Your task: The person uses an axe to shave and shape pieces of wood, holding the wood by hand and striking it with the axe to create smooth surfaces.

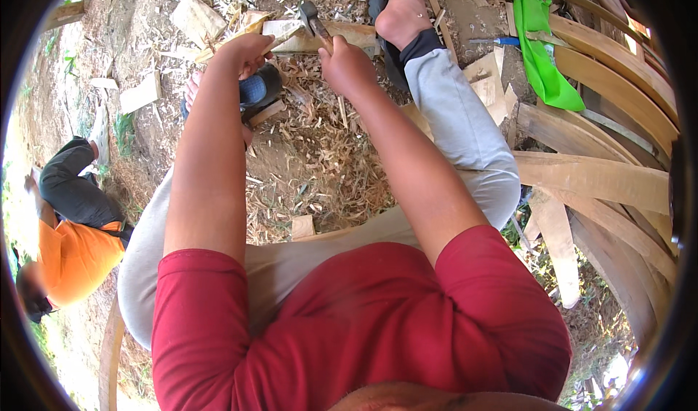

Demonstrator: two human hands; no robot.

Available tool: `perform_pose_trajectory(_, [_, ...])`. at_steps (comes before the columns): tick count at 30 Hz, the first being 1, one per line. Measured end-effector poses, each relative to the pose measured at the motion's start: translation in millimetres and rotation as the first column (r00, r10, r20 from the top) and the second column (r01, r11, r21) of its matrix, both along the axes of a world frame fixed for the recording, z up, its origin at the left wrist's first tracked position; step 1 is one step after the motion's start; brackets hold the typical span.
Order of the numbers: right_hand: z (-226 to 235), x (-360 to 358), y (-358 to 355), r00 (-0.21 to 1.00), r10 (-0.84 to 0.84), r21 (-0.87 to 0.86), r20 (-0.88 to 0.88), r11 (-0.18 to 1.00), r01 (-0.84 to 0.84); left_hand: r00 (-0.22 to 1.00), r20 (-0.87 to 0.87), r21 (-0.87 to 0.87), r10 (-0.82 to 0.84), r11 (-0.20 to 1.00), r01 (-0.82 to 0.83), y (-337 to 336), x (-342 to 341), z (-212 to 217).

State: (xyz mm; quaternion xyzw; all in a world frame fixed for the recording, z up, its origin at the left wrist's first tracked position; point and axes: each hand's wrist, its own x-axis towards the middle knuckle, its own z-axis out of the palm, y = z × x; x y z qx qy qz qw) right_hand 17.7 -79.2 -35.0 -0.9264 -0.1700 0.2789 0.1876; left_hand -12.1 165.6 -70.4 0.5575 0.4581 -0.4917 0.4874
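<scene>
My right hand [347, 66] is closed round the wooden handle of a hammer [311, 18], its dark metal head raised up and to the left of the fist. My left hand [246, 53] is closed, with a slim, pale stick-like piece [286, 37] jutting from its fingers toward the hammer. The kind of that piece is too small to make out. Behind both hands a flat wooden board [331, 39] lies on the ground, partly hidden by the hammer. Just below the left hand shows a dark sandal [260, 90] with a blue patterned sole.
Wood shavings [320, 135] cover the ground between my legs. My bare right foot [403, 15] is near the hammer. Curved wooden pieces [603, 175] are stacked at right, beside a bright green bag [538, 47] and a blue-handled tool [507, 41]. A person in orange [83, 251] sits at left.
</scene>
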Motion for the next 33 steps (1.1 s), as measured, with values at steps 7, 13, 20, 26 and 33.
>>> perform_pose_trajectory(7, [25.2, -5.2, -11.7, 0.998, 0.057, 0.027, 0.040, 0.998, -0.058, 0.568, 0.251, 0.568, -0.784, 0.594, 0.570, 19.9, -25.4, -86.1])
perform_pose_trajectory(13, [6.8, -12.8, -31.1, 0.956, 0.203, 0.046, 0.213, 0.975, -0.217, 0.630, 0.145, 0.563, -0.763, 0.587, 0.582, -6.6, -4.6, -51.1])
perform_pose_trajectory(20, [13.1, -11.5, -15.9, 0.958, 0.267, 0.004, 0.104, 0.963, -0.269, 0.431, 0.155, 0.559, -0.889, 0.439, 0.704, -2.9, 1.4, -45.0])
perform_pose_trajectory(26, [7.3, -5.3, -15.2, 0.947, 0.296, -0.007, 0.124, 0.955, -0.297, 0.560, 0.212, 0.564, -0.801, 0.568, 0.599, -0.7, 4.0, -35.7])
perform_pose_trajectory(33, [-0.5, 0.6, -8.0, 0.955, 0.282, -0.034, 0.088, 0.959, -0.280, 0.364, 0.205, 0.651, -0.909, 0.404, 0.643, 12.5, -4.0, -71.8])
